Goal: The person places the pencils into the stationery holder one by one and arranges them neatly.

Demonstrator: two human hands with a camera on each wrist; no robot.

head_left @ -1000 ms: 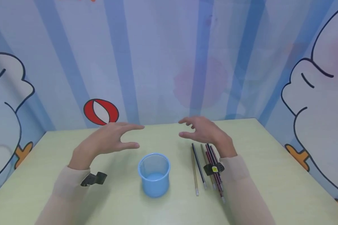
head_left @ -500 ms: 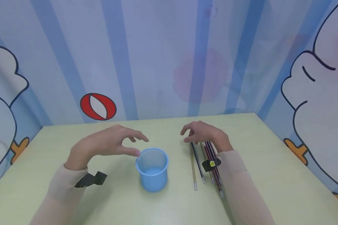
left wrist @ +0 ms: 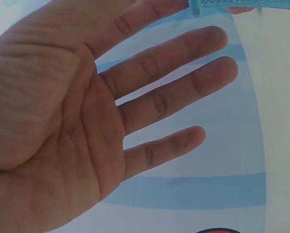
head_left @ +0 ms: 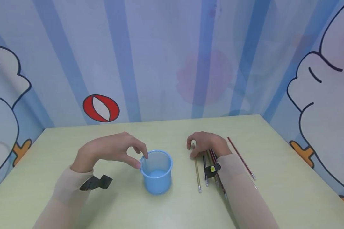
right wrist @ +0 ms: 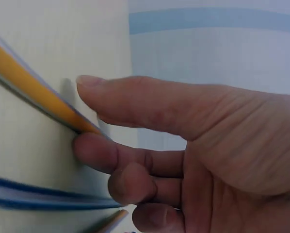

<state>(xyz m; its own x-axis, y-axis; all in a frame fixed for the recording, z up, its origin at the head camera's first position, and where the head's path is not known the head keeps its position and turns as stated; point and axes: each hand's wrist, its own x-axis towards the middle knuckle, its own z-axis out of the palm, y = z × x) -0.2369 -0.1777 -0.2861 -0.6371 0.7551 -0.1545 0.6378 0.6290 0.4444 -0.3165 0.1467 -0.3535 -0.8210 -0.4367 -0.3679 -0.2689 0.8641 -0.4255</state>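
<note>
A light blue plastic cup (head_left: 157, 184) stands upright on the table. My left hand (head_left: 114, 148) pinches its left rim, the index fingertip inside and the thumb against the outside. In the left wrist view the other fingers of that hand (left wrist: 87, 116) are straight, and a strip of the cup's rim (left wrist: 247, 4) crosses the top. My right hand (head_left: 206, 144) has its thumb and curled index finger around the far end of a yellow pencil (head_left: 197, 175). In the right wrist view the index finger touches this pencil (right wrist: 43, 92). A dark pencil (head_left: 204, 171) lies beside it.
Several more pencils (head_left: 224, 190) lie in a bunch partly under my right wrist. One red pencil (head_left: 241, 158) is apart on the right. The pale yellow table (head_left: 281, 190) meets a blue striped backdrop (head_left: 160, 63) at its far edge.
Both hands have come down, the left to the cup's rim, the right to the yellow pencil. A red pencil now lies right of the right forearm; the dark pencil has swung rightward.
</note>
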